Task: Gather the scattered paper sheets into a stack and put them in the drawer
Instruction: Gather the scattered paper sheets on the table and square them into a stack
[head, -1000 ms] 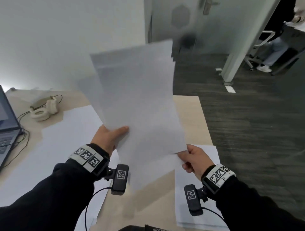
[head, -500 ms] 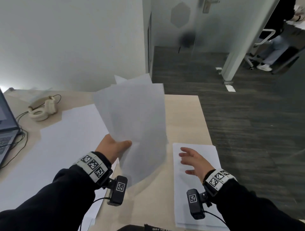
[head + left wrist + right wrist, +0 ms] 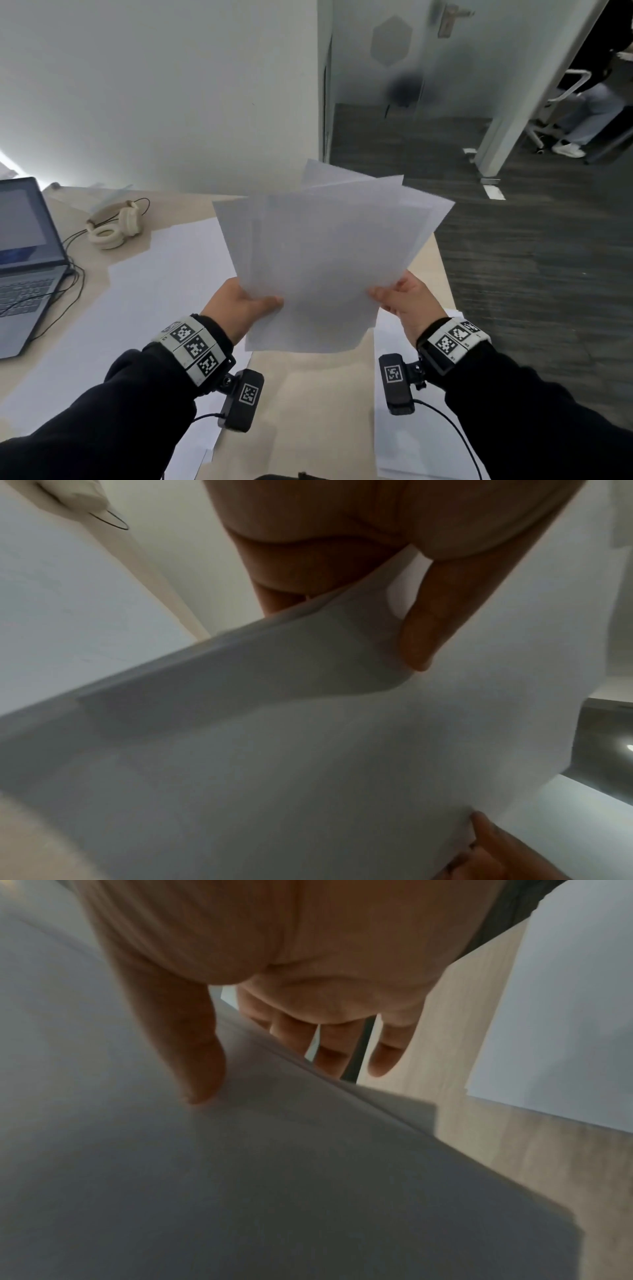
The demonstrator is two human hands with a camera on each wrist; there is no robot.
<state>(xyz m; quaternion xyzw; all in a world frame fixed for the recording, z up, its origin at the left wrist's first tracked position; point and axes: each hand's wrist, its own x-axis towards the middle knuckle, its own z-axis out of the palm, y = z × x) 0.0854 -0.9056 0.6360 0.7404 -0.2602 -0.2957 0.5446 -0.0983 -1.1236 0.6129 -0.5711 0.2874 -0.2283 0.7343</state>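
Both hands — left hand [image 3: 239,305], right hand [image 3: 407,301] — pinch the fanned paper sheets [image 3: 325,260] at their near corners — light, floppy, slippery, so probably best gripped by the edges.

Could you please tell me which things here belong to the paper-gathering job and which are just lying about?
Job: held sheets, left hand, right hand, sheets on the desk.
Lying about: laptop, headphones, cables.

This was an office: a pale wooden desk [image 3: 342,394] held an open laptop [image 3: 27,246], cream headphones [image 3: 114,226] and loose paper sheets [image 3: 137,308], beside a frosted glass door [image 3: 428,68], grey carpet [image 3: 531,257], and a seated person on a swivel chair [image 3: 561,99] beyond
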